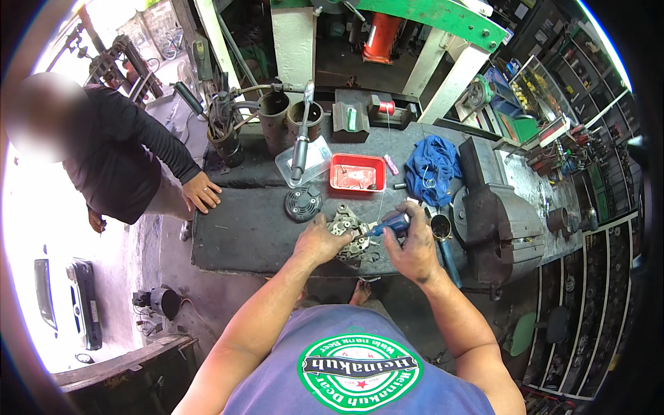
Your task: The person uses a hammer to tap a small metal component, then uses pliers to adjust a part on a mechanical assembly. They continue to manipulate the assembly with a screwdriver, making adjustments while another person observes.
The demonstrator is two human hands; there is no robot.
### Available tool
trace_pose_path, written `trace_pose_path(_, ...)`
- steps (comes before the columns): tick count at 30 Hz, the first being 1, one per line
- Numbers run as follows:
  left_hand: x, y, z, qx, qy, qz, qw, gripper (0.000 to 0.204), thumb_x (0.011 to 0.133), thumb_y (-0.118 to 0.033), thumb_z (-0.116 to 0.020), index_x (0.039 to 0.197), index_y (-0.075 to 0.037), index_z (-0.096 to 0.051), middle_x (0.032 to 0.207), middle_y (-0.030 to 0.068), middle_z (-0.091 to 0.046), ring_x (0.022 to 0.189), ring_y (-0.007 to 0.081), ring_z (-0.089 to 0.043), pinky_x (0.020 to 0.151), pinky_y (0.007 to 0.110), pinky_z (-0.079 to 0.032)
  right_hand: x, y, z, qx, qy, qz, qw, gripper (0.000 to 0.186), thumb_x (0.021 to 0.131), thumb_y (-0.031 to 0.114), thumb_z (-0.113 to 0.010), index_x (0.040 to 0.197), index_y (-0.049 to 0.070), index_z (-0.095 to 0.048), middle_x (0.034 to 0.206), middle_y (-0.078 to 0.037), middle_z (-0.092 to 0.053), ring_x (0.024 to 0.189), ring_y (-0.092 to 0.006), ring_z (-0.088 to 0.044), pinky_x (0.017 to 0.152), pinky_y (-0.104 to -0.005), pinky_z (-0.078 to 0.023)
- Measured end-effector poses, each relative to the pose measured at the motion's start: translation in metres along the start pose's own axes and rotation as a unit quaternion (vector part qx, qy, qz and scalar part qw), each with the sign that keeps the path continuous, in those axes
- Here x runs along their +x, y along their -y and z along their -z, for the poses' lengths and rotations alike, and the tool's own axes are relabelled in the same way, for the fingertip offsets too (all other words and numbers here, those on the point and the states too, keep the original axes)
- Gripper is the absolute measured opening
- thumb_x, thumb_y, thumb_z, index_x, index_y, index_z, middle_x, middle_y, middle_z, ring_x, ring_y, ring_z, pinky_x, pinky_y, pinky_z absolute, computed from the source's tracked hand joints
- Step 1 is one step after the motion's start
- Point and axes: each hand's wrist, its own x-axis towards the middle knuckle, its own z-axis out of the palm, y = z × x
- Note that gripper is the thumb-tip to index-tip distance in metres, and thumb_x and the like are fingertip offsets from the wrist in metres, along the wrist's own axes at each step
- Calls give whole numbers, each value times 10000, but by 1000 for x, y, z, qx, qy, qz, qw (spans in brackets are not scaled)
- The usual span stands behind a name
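Note:
A grey metal alternator housing [344, 227] with uneven, open metalwork lies near the front edge of the dark workbench [238, 238]. My left hand [319, 242] grips its left side, fingers closed against the metal. From the right, my right hand [413, 249] is wrapped round a blue-handled tool [395, 224]; its thin tip points left and reaches the housing. The exact kind of tool is hard to make out. Just behind my left hand rests a round black vented cover [303, 204].
Beyond the housing are a red tray [357, 173], a clear plastic container [315, 158], a ratchet wrench [301, 142] and a blue cloth [434, 166]. A large vise [508, 232] stands right. Another person's hand [201, 191] rests on the bench's left end. Tool-filled cans [225, 146] stand behind.

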Motion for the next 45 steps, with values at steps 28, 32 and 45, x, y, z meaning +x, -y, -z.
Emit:
trace_pose_path(28, 0, 3, -4, -11, -14, -4, 1000, 1019, 865, -622, -813, 1568, 38, -482, 1557, 331, -582, 1466, 433, -582, 1214, 488, -479, 21, 16, 22, -68, 189, 180, 963, 444, 900, 15, -838, 1280, 43, -610, 1187, -199, -758, 998, -377, -782, 804, -448, -636)
trace_pose_path(32, 1, 4, -4, -10, -11, -3, 1000, 1026, 867, -617, -813, 1574, 43, -473, 1556, 332, -583, 1462, 437, -583, 1209, 489, -482, 31, 38, 26, -184, 213, 29, 959, 403, 930, 142, -843, 1247, 32, -620, 1097, -217, -765, 978, -383, -774, 793, -451, -625)
trace_pose_path(45, 7, 16, -13, -7, -36, -55, 998, 1212, 824, -780, -813, 1519, 153, -475, 1531, 363, -598, 1432, 452, -609, 1190, 470, -503, 64, 63, 36, -288, 270, 18, 919, 499, 897, 361, -884, 1169, 21, -642, 881, -230, -754, 867, -475, -759, 765, -539, -625)
